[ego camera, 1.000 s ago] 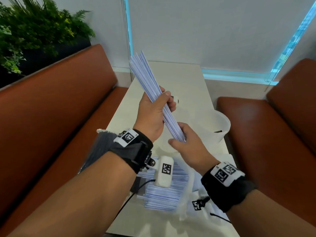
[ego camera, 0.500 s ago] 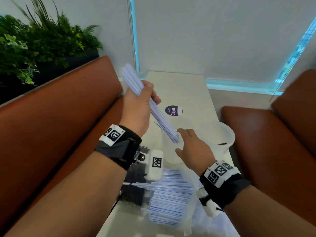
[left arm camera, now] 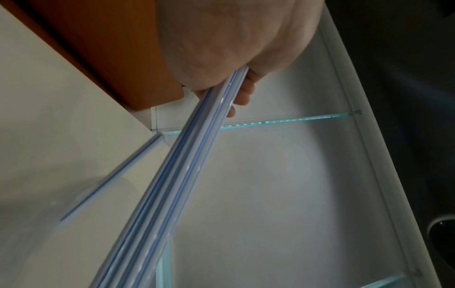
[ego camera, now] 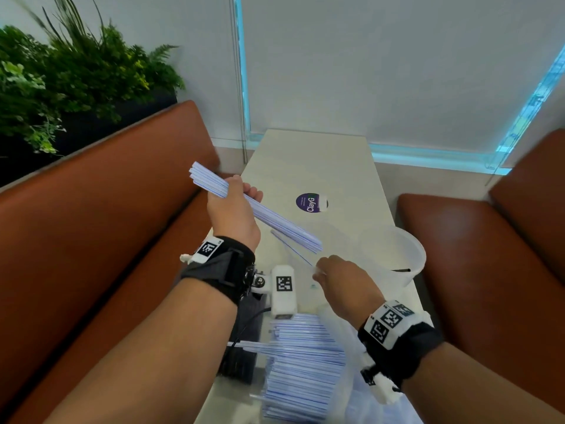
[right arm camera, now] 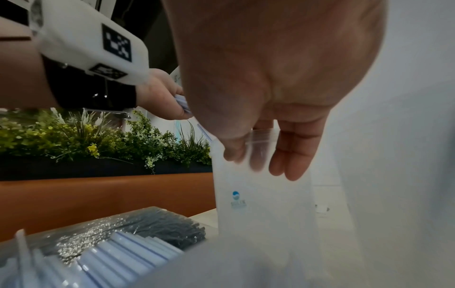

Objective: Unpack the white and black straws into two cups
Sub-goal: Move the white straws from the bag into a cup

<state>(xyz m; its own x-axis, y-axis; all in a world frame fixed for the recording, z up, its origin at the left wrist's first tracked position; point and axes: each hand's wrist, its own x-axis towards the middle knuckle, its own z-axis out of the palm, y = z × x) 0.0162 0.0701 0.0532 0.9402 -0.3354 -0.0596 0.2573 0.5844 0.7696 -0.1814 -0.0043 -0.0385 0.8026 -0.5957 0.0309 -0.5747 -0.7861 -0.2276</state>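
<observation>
Overhead, looks down on a narrow pale table (ego camera: 321,166) between two brown benches. Left hand (ego camera: 234,214) raised above the table's left edge, fingers and thumb wrapped tight round a bundle (ego camera: 275,221) of white, blue-lined straws; bundle tilted, upper end toward the left bench (ego camera: 107,224), lower end pointing down toward the near cup (ego camera: 308,289). From the left wrist, shows the same bundle (left arm camera: 172,185) running out of the closed fist (left arm camera: 234,48). One loose straw (ego camera: 290,250) slanted just below the bundle, its lower end by the right hand (ego camera: 342,280). Right hand low over the table, holding the near cup by its rim; from the right wrist, shows the thumb on one side of the clear rim and the fingers (right arm camera: 295,152) on the other, with the cup (right arm camera: 263,204) upright beneath the palm (right arm camera: 283,87). Far cup (ego camera: 397,258) upright just to the right, near the table's right edge, with something short and black (ego camera: 400,270) inside. Closer in, a heap of white straws (ego camera: 302,362) in a clear bag, and beside it on the left a pack of black straws (ego camera: 244,347), partly hidden by the left forearm. Farther up the table, a round purple sticker (ego camera: 311,202). Green plant (ego camera: 61,81) behind the left bench.
</observation>
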